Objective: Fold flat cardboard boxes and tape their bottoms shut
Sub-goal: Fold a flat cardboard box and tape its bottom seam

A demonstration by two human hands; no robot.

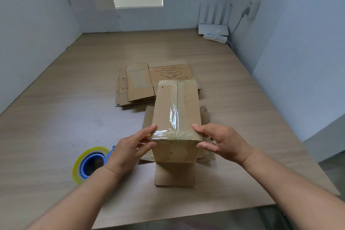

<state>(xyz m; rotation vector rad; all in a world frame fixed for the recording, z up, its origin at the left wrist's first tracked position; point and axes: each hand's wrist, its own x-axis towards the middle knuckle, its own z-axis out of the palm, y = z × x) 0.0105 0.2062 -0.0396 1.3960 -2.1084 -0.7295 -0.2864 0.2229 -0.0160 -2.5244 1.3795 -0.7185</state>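
The left hand (128,147) and the right hand (224,142) each pinch a near top corner of the cardboard box (175,110), thumb on the taped face and fingers curled against the side below. The box stands upside down at the middle of the wooden table (74,99), clear tape (176,117) running along its closed seam and its open flaps splayed on the tabletop. A tape roll (91,164) on a blue holder lies just left of the left wrist, and a stack of flat boxes (141,84) lies behind the box.

Pale wood-grain surface (74,99) bearing a stack of flat cardboard boxes (138,84) mid-way, an upended taped box (175,110) nearer, a tape roll (78,168) near-left, a power strip (214,37) far-right.
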